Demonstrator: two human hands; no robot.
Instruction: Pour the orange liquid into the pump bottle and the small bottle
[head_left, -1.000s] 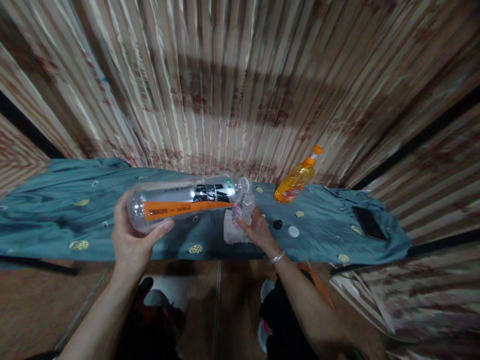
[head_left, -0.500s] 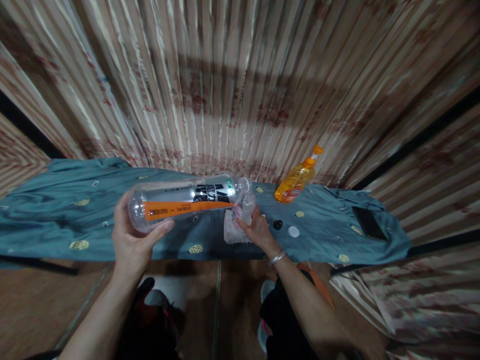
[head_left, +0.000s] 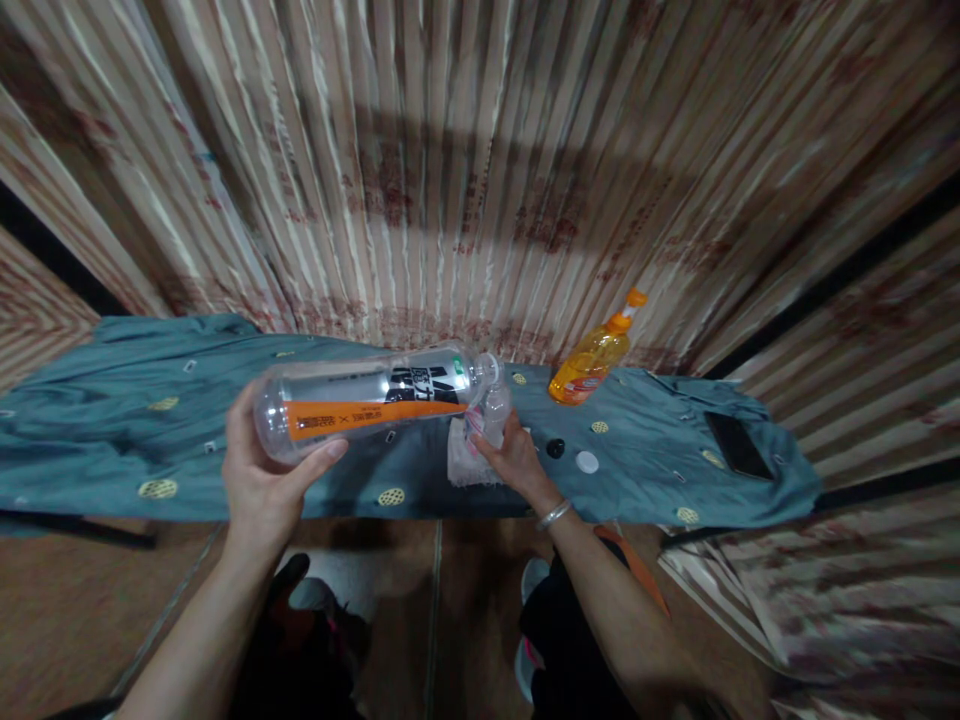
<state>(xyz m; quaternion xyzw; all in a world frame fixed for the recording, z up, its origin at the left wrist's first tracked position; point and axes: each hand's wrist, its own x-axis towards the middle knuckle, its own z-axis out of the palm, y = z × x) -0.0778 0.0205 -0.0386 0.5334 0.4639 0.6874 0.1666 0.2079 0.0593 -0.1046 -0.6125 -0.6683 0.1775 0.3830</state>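
My left hand (head_left: 266, 470) is wrapped round the base of a large clear plastic bottle (head_left: 367, 392) with a silver and orange label. The bottle lies nearly level in the air, its neck pointing right. Below and beside that neck, my right hand (head_left: 517, 458) grips a small clear plastic bottle (head_left: 491, 410). The large bottle's mouth is at the top of the small one; whether they touch I cannot tell. Under the small bottle lies a whitish cloth (head_left: 469, 468). To the right are a black cap (head_left: 555, 448) and a white cap (head_left: 587, 461).
A bottle of orange liquid (head_left: 589, 368) with an orange top stands at the back of the table, which has a green patterned cloth (head_left: 450, 505). A dark phone (head_left: 739, 445) lies at the right end. Behind hangs a striped curtain (head_left: 450, 180).
Almost nothing differs. The large bottle has tilted or shifted very slightly to the left in my left hand's hold; my right hand keeps its place.
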